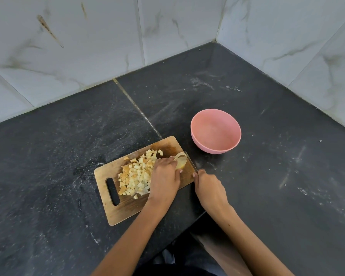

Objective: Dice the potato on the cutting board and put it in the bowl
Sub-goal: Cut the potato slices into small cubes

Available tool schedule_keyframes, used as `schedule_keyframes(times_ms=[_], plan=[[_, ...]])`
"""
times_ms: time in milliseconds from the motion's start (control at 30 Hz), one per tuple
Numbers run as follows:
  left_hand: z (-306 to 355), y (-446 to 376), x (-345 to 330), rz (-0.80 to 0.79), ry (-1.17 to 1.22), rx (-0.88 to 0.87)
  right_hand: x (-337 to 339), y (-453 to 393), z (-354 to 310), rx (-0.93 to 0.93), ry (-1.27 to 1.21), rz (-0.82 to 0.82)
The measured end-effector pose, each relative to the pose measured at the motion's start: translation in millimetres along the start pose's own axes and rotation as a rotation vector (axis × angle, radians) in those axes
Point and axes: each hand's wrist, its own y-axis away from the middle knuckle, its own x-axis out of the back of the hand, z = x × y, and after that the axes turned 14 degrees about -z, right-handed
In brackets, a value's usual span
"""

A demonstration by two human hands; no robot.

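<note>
Left hand (164, 176) pins the last pale yellow potato chunk (181, 163) at the wooden cutting board's (116, 214) right end; right hand (208, 188) closed round the steel knife (191, 161) just right of it, blade running away from the person. Empty pink bowl (216, 130) beyond on the counter; diced cubes (136, 175) lie left.

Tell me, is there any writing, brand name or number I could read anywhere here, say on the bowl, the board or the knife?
None can be read. The pink bowl, the wooden cutting board, the wall tiles and the dark counter show no text. The knife blade shows only as a thin edge, so any marking there cannot be told.
</note>
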Motion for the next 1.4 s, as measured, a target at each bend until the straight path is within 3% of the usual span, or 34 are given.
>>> schedule_keyframes(times_ms=[300,500,800,1100,1400], plan=[[-1,-2,4,0.013,-0.005,-0.015,15,-8,1,-0.012,0.108,-0.059],[-13,-16,12,-0.181,-0.076,-0.192,13,-10,-3,-0.021,-0.064,0.002],[3,-15,3,-0.07,-0.153,0.004,12,-13,-16,-0.045,-0.106,-0.037],[2,-17,-1,-0.075,-0.147,0.061,6,-8,-30,-0.071,0.074,-0.077],[2,-17,-4,-0.066,-0.107,0.06,-9,21,-2,-0.073,0.095,-0.105]])
